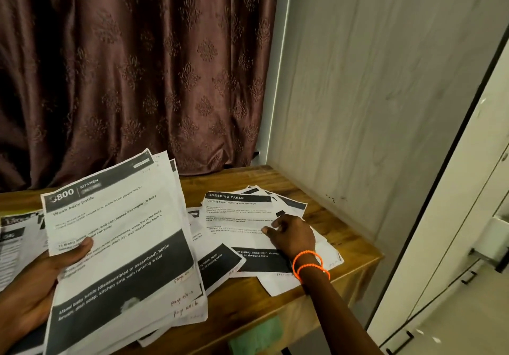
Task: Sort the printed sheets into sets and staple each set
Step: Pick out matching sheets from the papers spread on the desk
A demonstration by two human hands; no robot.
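While the left hand point(41, 272) grips a sheaf of printed sheets point(121, 244) headed "KITCHEN", thumb on top, more sheets point(16, 233) lie beyond it at the counter's far left. Right of the sheaf, the right hand point(292, 234) rests loose-fingered on the fanned "DRESSING TABLE" pile point(242, 216). Bare wooden counter point(344, 239) runs past that hand to the wardrobe panel point(371, 79); a maroon curtain point(124, 65) hangs behind.

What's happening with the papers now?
Left grip holds kitchen stack. Right grip rests on dressing-table sheet. Stapler unseen. Nothing blocking.
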